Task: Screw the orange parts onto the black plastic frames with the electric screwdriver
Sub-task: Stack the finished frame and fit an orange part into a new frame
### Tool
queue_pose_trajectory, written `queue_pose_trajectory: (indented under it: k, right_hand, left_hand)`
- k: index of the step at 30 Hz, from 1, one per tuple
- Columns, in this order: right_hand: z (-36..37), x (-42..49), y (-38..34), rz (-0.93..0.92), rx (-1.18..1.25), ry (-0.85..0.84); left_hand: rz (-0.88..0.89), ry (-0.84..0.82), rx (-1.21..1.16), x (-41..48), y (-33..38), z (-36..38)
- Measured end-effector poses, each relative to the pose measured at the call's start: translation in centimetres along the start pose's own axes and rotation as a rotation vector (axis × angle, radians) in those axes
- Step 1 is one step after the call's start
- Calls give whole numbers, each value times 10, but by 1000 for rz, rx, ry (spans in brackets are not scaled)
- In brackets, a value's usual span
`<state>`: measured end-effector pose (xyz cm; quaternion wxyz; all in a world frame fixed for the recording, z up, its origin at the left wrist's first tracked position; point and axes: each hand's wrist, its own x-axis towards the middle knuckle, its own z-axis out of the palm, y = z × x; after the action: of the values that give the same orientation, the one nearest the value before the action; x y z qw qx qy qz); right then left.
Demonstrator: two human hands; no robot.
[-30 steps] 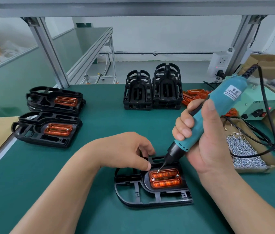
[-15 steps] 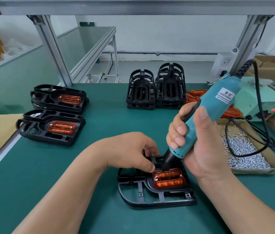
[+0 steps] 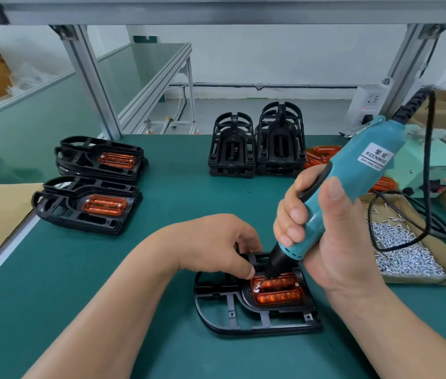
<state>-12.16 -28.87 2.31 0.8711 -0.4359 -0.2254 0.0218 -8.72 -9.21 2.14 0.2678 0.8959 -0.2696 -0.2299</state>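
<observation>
One slip of the tilted screwdriver (image 3: 353, 181) gripped by the right hand (image 3: 334, 242) could jab the left hand (image 3: 216, 244) holding the frame (image 3: 230, 321).

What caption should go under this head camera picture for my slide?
Right hand holds the electric screwdriver on the orange part while the left hand steadies the black frame.

The left hand (image 3: 216, 244) hides the black frame's (image 3: 276, 309) far edge, the electric screwdriver (image 3: 358, 173) covers most loose orange parts (image 3: 323, 153), and both forearms leave the bottom edge.
</observation>
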Motion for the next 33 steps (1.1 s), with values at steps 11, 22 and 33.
queue_pose_trajectory:
  k: [11, 22, 33]
  right_hand:
    - [19, -2, 3, 14, -68, -204]
    - [29, 8, 7, 106, -152, -182]
    - [29, 9, 4, 108, -185, -199]
  left_hand:
    - [12, 7, -21, -1, 4, 0]
    - [-35, 32, -51, -1, 4, 2]
    - [-65, 26, -43, -3, 7, 0]
